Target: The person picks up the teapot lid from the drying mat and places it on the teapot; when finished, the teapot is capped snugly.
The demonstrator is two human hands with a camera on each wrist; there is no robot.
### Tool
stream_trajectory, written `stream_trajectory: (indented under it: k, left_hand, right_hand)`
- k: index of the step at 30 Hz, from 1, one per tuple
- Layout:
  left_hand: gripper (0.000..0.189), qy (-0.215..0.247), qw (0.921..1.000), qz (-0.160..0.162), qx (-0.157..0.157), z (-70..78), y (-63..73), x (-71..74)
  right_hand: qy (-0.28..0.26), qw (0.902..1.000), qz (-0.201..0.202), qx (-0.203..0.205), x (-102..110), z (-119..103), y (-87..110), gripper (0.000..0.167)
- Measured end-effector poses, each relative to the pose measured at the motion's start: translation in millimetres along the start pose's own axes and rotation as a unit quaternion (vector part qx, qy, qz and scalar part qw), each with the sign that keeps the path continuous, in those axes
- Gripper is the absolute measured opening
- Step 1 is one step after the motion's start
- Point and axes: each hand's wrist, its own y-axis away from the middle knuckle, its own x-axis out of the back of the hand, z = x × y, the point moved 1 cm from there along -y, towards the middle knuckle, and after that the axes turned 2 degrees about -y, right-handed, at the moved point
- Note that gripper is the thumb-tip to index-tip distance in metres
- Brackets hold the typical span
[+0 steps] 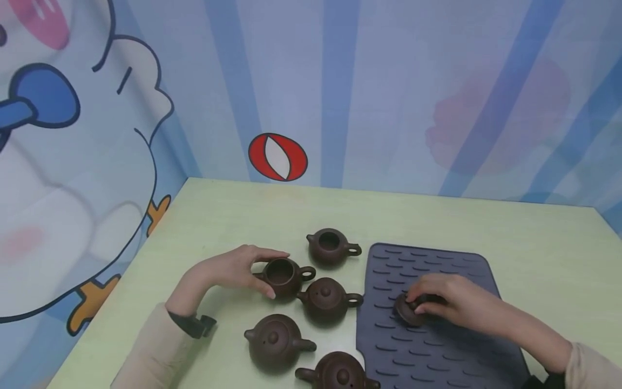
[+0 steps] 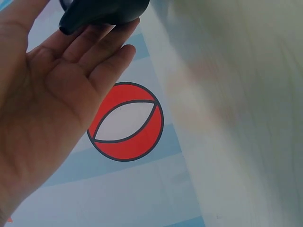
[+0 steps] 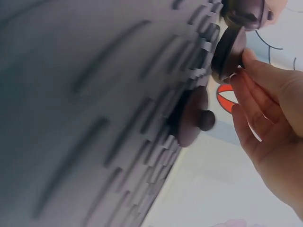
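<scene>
Just left of the grey mat [image 1: 437,346], a front teapot [image 1: 342,373] with its lid on is cut off by the view's lower edge. Farther left of the mat sits a second teapot [image 1: 274,346], also lidded; beyond it, a third teapot [image 1: 326,300] reaches its handle to the mat's left edge. The right hand [image 1: 449,297] pinches a brown lid [image 3: 229,54] by its knob over the mat, near a spare lid [image 3: 191,118] lying there. Left of the mat, the left hand [image 1: 238,270] spans an uncovered teapot [image 1: 283,275], thumb and fingers on opposite sides. Another uncovered teapot [image 1: 330,248] stands beyond, beside the mat's far-left corner. Under the mat is a pale green desk [image 1: 243,210]; behind, a blue striped wall [image 1: 389,108] with cartoons.
</scene>
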Motion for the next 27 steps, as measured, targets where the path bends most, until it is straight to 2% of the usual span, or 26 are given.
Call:
stream_trajectory:
  k: [5, 9, 14, 19, 23, 27]
  left_hand:
    - [0.079, -0.002, 1.0, 0.005, 0.005, 0.1, 2.2, 0.2]
    - [0.08, -0.006, 1.0, 0.007, 0.001, -0.2, 2.1, 0.1]
    - [0.081, -0.011, 0.9999, 0.009, 0.002, 0.1, 2.1, -0.3]
    - [0.08, -0.014, 0.9999, 0.007, -0.001, 1.1, -1.3, -0.6]
    - [0.081, -0.012, 0.9999, 0.002, -0.004, 2.1, -6.9, -3.1]
    - [0.081, -0.009, 1.0, -0.002, -0.002, 4.1, -11.3, -5.9]
  right_hand:
    - [0.016, 0.9994, 0.03, 0.003, 9.4, -3.6, -11.6, 0.027]
    - [0.016, 0.9993, 0.033, -0.002, 14.5, -6.6, -24.2, 0.026]
    - [-0.023, 0.9993, 0.03, 0.004, 15.8, -6.7, -45.7, 0.022]
    - [-0.073, 0.9951, 0.061, 0.028, 12.6, -5.2, -66.8, 0.024]
    - [-0.08, 0.9928, 0.081, 0.036, 10.0, -9.2, -80.1, 0.024]
    - [-0.071, 0.9933, 0.08, 0.042, 7.2, -16.8, -94.4, 0.023]
